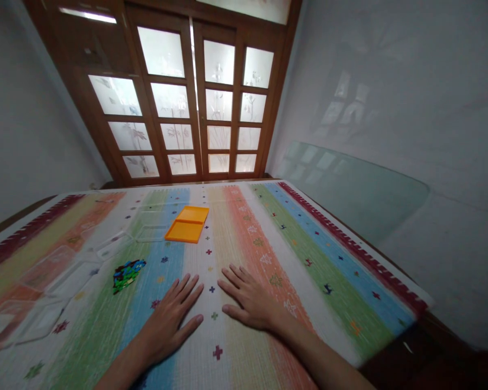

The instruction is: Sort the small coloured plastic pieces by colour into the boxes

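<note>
My left hand (pixel 174 317) lies flat on the striped tablecloth (pixel 211 336), fingers stretched out, holding nothing. Beside it, palm down with the fingers a little apart, my right hand (pixel 248 298) rests on the cloth and is also bare. A small heap of green, blue and dark pieces (pixel 128 275) sits to the left of my left hand, apart from it; the kind of piece is too small to tell. Beyond both hands an orange-yellow case (pixel 186 232) stands opened out flat on the cloth.
Several clear plastic boxes with lids, among them a near box (pixel 40 322) and a far box (pixel 150 233), spread across the table's left side. The table's right edge runs close to a wall (pixel 443 135). Wooden glazed doors (pixel 199 97) stand behind the table.
</note>
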A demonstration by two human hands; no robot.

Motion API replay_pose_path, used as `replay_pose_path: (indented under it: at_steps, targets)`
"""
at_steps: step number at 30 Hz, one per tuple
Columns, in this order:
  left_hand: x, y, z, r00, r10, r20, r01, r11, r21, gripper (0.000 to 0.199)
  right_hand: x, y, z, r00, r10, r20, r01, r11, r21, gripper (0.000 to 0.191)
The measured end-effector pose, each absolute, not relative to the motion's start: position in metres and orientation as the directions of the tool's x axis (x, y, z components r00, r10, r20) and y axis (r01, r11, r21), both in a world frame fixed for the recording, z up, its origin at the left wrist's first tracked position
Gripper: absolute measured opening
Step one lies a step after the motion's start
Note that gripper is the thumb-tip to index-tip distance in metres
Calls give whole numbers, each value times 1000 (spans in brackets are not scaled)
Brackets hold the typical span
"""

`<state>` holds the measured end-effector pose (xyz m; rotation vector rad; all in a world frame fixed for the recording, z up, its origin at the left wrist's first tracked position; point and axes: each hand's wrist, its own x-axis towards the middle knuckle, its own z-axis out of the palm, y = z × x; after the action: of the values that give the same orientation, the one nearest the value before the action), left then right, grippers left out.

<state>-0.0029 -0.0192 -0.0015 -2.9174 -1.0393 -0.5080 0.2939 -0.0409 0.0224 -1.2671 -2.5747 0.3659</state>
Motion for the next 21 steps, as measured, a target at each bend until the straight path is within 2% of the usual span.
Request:
replay_pose_path:
  at_steps: [21]
  targets:
    - [-1, -20, -2, 730, 622, 283, 625, -775, 94, 70, 293, -42, 26, -579, 812, 70, 748, 564, -349, 62]
